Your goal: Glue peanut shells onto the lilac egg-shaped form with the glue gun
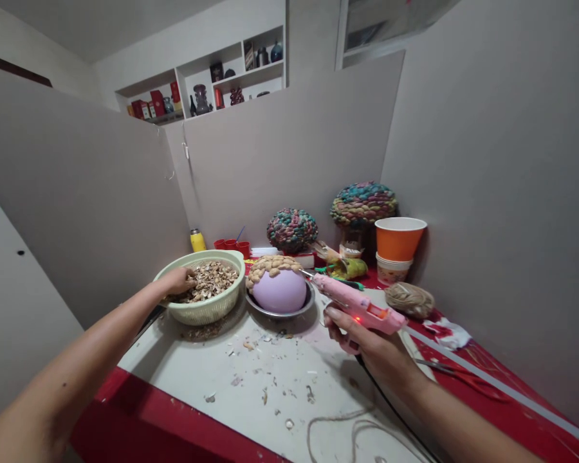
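The lilac balloon [280, 294] sits in a shallow metal bowl [285, 316] on the table [207, 376], between the two hands; its upper part carries a cap of overlapping tan shell pieces [273, 264], while the lower side facing the camera is bare. The right hand [364, 339] has its grip closed around the handle of a pink glue gun [345, 298], a red light glowing on the body; the gun's long axis slants up and leftward from the hand, so that its nozzle points at the right edge of the shell cap; the tip looks very near that edge, though I cannot tell whether it touches.

The left hand [176, 281] is inside the pale green basket [203, 313], its fingers among the loose shells [216, 280]; whether that grip has picked out a shell or is merely resting on them, I cannot tell. The basket stands just left of the bowl; from the left hand, the balloon lies to the right, beyond the basket's rim; the right hand looks the nearer of the two, with the gun spanning the gap. A dark cord [383, 392] runs down from the gun's handle; small scraps [248, 345] lie scattered in front of the bowl.
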### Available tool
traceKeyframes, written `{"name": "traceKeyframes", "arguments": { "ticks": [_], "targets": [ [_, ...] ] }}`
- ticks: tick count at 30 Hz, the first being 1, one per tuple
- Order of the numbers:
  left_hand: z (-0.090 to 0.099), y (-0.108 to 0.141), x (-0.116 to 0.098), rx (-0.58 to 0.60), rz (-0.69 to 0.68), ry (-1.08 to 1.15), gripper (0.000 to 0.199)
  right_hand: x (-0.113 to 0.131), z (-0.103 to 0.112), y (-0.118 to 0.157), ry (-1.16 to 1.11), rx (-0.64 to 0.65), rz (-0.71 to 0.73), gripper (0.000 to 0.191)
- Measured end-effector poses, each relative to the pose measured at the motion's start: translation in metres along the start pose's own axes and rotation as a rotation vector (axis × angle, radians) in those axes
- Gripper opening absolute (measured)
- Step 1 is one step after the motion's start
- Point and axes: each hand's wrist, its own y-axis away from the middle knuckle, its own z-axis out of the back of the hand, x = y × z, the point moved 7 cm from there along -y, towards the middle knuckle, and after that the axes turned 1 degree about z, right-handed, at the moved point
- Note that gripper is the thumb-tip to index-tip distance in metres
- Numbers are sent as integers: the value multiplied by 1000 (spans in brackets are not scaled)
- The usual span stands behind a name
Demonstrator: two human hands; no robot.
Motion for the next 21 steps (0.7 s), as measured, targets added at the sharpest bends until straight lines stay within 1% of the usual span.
{"name": "traceKeyframes", "arguments": {
  "ticks": [4,7,10,12,13,14,15,17,19,20,21],
  "targets": [
    [8,19,1,-74,-15,46,30,1,-2,1,42,16,22,46],
    [20,38,0,-177,-55,103,30,5,-3,2,91,17,58,46],
    [32,68,-6,-360,-119,167,31,9,-3,5,144,18,99,46],
    [31,100,-17,-515,-180,205,34,12,-4,7,173,24,131,46],
    [25,119,-25,-585,-227,220,36,13,-5,8,187,26,148,46],
    [14,138,-37,-629,-294,233,35,14,-5,9,201,26,166,45],
    [-1,157,-52,-644,-382,241,36,14,-6,9,217,24,182,45],
    [-38,190,-87,-601,-609,241,32,13,-8,10,252,20,207,42],
    [-72,212,-119,-523,-810,229,32,10,-10,10,283,18,225,40],
    [-84,218,-130,-503,-873,225,34,9,-10,9,296,17,233,40],
    [-91,219,-137,-509,-889,228,37,7,-11,8,308,13,241,40]
  ]
}}
